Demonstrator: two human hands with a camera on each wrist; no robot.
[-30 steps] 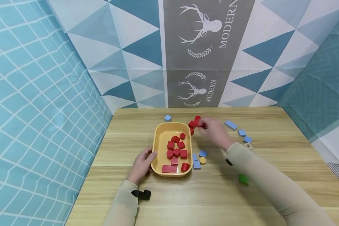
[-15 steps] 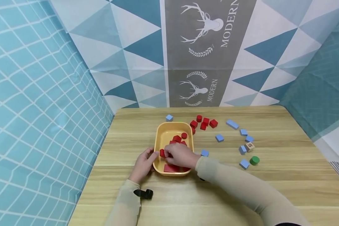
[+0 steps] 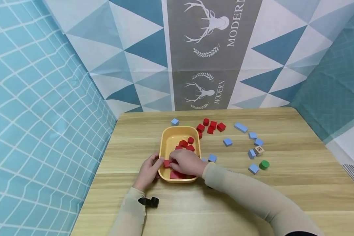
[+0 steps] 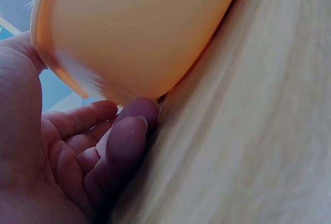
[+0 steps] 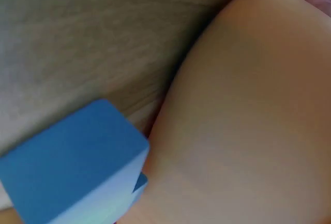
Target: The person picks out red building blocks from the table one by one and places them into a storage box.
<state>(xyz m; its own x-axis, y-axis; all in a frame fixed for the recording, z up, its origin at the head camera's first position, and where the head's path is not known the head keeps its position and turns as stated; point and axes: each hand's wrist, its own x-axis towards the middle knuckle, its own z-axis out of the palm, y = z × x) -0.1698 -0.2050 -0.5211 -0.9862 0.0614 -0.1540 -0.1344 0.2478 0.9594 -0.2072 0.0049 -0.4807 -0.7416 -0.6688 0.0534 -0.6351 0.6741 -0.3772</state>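
Note:
A yellow tray (image 3: 165,141) holds several red blocks (image 3: 183,143) in the head view. My left hand (image 3: 149,171) grips the tray's near-left corner, thumb at the rim and fingers (image 4: 128,131) curled against its outer wall (image 4: 139,32). My right hand (image 3: 185,162) reaches into the tray's near half, over the blocks. It pinches a red block (image 3: 166,163) at its fingertips, close to the left wall. The right wrist view shows only the tray's wall (image 5: 248,105) and a blue block (image 5: 67,172) beside it.
A cluster of red blocks (image 3: 210,126) lies behind the tray's far right corner. Several blue blocks (image 3: 227,141) are scattered to the right, with a lettered cube (image 3: 258,150) and a green cylinder (image 3: 264,164). One blue block (image 3: 174,122) sits behind the tray.
My right hand came from the red cluster at the back into the tray with a red block, then shifted it slightly left and nearer. The left hand stayed on the tray.

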